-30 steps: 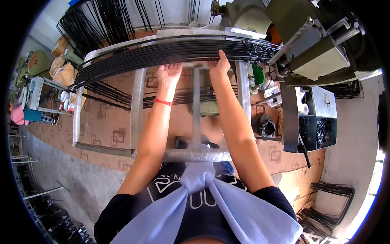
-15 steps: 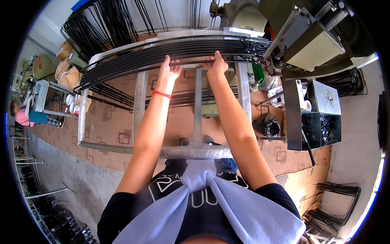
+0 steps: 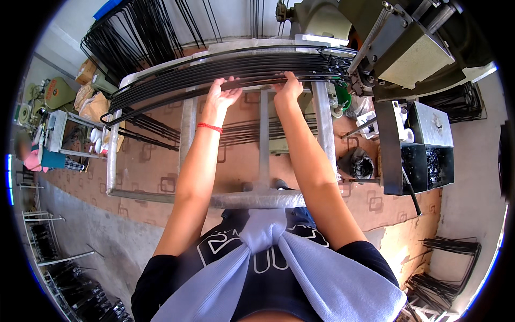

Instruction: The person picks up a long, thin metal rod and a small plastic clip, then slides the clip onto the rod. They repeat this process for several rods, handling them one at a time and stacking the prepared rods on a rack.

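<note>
— While I stood by, where were those black rods (image 3: 225,67)?
— Lying across the far rail of the metal frame (image 3: 188,129). The left hand (image 3: 221,96) and right hand (image 3: 288,88) gripped them, just beside the machine (image 3: 397,48).

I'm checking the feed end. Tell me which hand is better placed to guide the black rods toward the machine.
Probably the right hand: it rests on the black rods nearer the machine at the person's right. The left hand touches the same bundle farther away.
</note>
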`<state>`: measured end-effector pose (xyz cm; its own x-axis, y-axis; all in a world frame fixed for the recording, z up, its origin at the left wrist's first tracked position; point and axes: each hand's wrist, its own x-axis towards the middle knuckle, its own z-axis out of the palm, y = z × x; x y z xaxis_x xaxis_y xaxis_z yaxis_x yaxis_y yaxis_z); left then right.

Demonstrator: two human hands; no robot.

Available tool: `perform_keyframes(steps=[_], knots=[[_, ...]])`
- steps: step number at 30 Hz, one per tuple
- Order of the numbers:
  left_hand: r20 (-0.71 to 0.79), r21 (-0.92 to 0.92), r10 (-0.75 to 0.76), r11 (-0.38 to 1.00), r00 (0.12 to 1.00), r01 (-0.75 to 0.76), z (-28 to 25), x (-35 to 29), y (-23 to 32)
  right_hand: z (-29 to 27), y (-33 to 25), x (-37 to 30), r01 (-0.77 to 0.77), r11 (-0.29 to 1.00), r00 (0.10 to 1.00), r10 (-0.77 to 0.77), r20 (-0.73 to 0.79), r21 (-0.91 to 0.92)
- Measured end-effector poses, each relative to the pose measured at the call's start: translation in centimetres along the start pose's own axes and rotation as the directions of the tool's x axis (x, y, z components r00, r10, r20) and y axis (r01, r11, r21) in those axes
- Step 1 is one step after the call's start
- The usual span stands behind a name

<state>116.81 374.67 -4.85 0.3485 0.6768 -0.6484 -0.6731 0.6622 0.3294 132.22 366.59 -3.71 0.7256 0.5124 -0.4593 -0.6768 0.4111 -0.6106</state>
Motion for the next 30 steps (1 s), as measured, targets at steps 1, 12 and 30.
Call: perform_keyframes(steps=[1, 12, 30], knots=[[0.017, -0.026, -0.016, 1.0, 1.0, 0.016, 0.0, 0.0, 0.1, 0.0, 0.0, -0.1, 0.008, 0.999, 1.0, -0.008, 0.004, 0.039], [0.008, 0.01, 0.016, 1.0, 1.0, -0.016, -0.1, -1.7, 0.3, -1.8, 0.6, 0.5, 0.095, 0.984, 0.993, -0.104, 0.055, 0.153], [0.341, 0.512, -0.45, 0.825, 0.826, 0.238, 1.2, -11.3, -8.1, -13.6, -9.2, -22.6, 0.105, 0.848, 0.742, 0.281, 0.609, -0.52]])
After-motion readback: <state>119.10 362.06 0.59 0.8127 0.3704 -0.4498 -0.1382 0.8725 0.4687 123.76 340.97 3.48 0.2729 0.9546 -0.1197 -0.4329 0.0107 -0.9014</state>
